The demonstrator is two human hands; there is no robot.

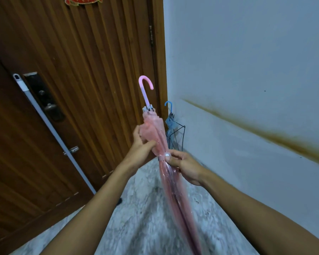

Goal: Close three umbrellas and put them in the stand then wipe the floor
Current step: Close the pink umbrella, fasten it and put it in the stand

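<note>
A closed pink see-through umbrella point(156, 133) with a pink hooked handle stands upright in front of me, handle up. My left hand point(139, 144) grips its bunched canopy from the left. My right hand point(180, 164) pinches the white strap button at the canopy's middle. In the corner behind it, a black wire umbrella stand point(180, 137) holds a closed blue umbrella point(169, 122) with a blue hooked handle. The lower end of the pink umbrella blurs toward the bottom edge.
A brown wooden door point(77, 70) fills the left side. A mop with a white and grey pole point(50, 126) leans against it. A white wall point(247, 70) with a brown streak runs along the right. The floor point(136, 218) is grey speckled stone.
</note>
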